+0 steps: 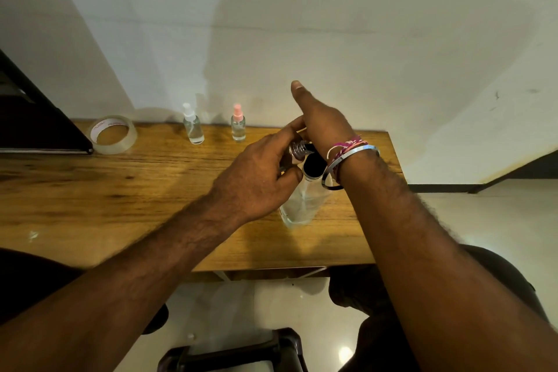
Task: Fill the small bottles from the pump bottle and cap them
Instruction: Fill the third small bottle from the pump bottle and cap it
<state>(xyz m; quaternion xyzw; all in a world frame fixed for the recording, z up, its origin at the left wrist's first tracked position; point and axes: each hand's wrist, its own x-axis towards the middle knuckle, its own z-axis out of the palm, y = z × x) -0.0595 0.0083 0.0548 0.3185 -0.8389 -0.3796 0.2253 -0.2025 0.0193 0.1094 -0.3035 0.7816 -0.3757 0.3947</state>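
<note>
Wooden table (120,190): tape roll (113,133) lettering blurred, 2 unlabelled bottles (193,125).

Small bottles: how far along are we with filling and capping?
Looks done: the white-capped bottle and pink-capped bottle stand capped by the wall, both holding clear liquid. In hand: the left hand holds a small item with a threaded neck at the pump bottle, the right hand above its pump. Left: finishing and capping this one.

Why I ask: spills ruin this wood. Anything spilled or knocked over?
Nothing stands out. Both capped small bottles stand upright at the table's far edge, and the wood looks dry. The hands hide the pump bottle's top.
</note>
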